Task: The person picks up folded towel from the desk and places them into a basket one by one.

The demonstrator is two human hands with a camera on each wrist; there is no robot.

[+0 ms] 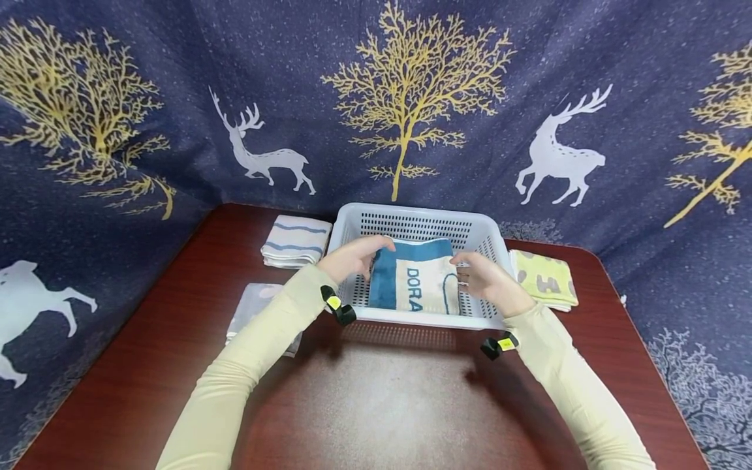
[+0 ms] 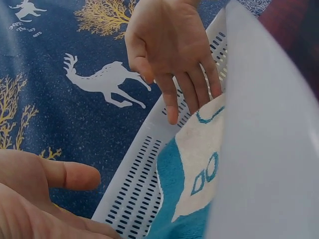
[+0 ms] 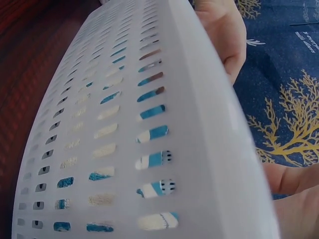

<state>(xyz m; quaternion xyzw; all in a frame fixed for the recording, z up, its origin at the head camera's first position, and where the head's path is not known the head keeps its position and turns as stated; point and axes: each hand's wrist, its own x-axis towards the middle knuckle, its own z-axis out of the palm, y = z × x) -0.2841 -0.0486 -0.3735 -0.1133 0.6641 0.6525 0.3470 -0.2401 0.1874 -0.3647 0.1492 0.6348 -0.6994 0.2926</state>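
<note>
See towel [image 1: 436, 279] in basket [image 1: 423, 318], 3 o'clock fr. L hand [image 1: 352, 258], 9 o'clock fr. R hand [image 1: 486, 279], abt equidistant. Find both relaxed, no grip; can't tell long axis.

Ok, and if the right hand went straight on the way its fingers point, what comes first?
The right hand would probably meet the edge of the blue-and-white towel inside the basket; the gap between them is hard to judge.

red-brown table [image 1: 382, 405], white slotted basket [image 1: 411, 318], striped cloth [image 1: 296, 240] and grey cloth [image 1: 249, 303] left, yellow cloth [image 1: 546, 277] right
</note>
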